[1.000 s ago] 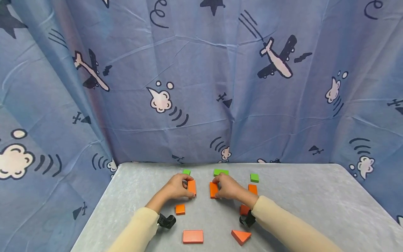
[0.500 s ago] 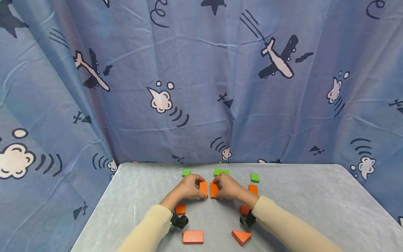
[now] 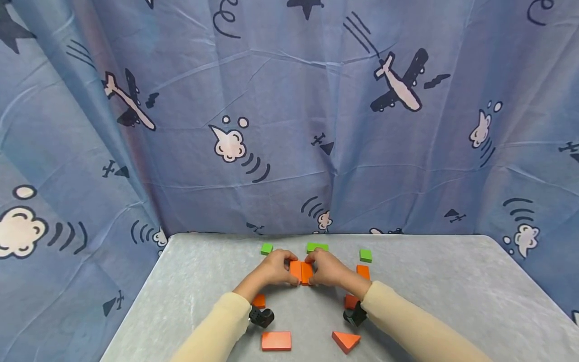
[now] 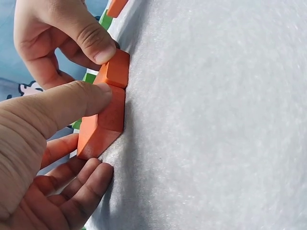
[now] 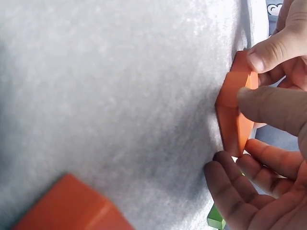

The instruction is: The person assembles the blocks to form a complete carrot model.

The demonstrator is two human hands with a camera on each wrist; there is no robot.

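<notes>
Two orange rectangular blocks lie side by side on the table, their long sides meeting. My left hand (image 3: pixel 274 268) pinches the left orange block (image 3: pixel 295 271) between thumb and fingers at its near and far ends. The right orange block (image 3: pixel 307 273) is held the same way by my right hand (image 3: pixel 327 269). In the left wrist view the left block (image 4: pixel 108 117) stands flush against the right block (image 4: pixel 118 69), with a thumb on each. The right wrist view shows the pair from the other side, the right block (image 5: pixel 232 110) nearer.
Green blocks lie behind the hands: a small one (image 3: pixel 267 249), a longer one (image 3: pixel 317 247) and another small one (image 3: pixel 365 256). Nearer are an orange square (image 3: pixel 259 301), a red-orange rectangle (image 3: pixel 276 341) and a triangle (image 3: pixel 346 341). Two more orange blocks sit by the right forearm. A blue curtain (image 3: pixel 289 100) hangs behind.
My left hand has slid its orange block to the right across the table, up against the other block. The right hand has stayed in place, holding its own block.
</notes>
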